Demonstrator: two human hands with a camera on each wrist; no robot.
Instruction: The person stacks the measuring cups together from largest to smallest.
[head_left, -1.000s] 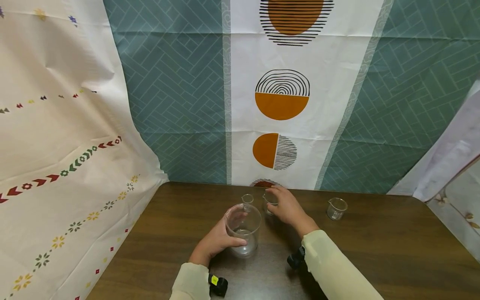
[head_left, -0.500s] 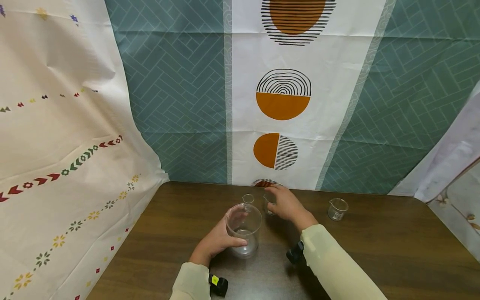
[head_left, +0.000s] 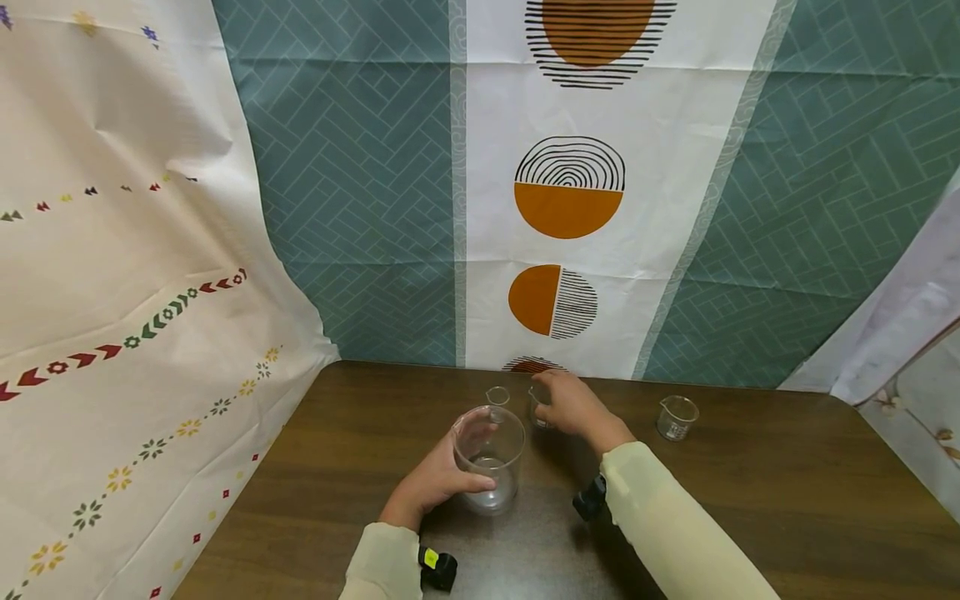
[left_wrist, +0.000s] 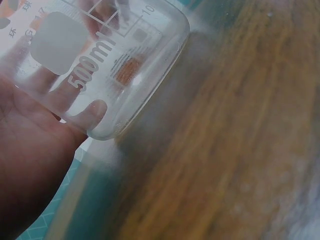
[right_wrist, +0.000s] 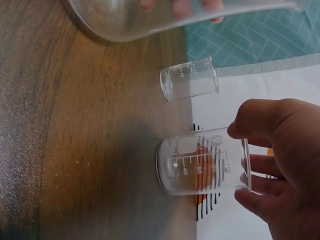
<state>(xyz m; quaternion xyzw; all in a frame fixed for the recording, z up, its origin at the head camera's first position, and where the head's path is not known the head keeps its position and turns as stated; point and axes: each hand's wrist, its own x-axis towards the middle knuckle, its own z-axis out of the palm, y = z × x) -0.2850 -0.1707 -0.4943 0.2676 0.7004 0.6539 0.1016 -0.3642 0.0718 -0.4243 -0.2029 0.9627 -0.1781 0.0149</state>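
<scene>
My left hand [head_left: 431,487] grips the large clear glass beaker [head_left: 487,479] from its left side, thumb across the near wall. Up close in the left wrist view, the beaker [left_wrist: 100,65] bears a "500 ml" marking. Farther back, my right hand [head_left: 576,407] holds a smaller glass beaker [right_wrist: 192,162] by its upper rim, with thumb and fingers on opposite sides. Its scale reads up to 100, and it stands upright on the table. Just left of it is a tiny beaker [right_wrist: 187,81], untouched. All the beakers look empty.
Another small beaker [head_left: 677,418] stands on the right part of the brown wooden table [head_left: 750,500]. A patterned cloth backdrop [head_left: 360,208] hangs behind the table's back edge, and a white embroidered cloth [head_left: 150,333] drapes along the left.
My right wrist has shifted slightly toward the back of the table. The left hand and all the beakers keep their places.
</scene>
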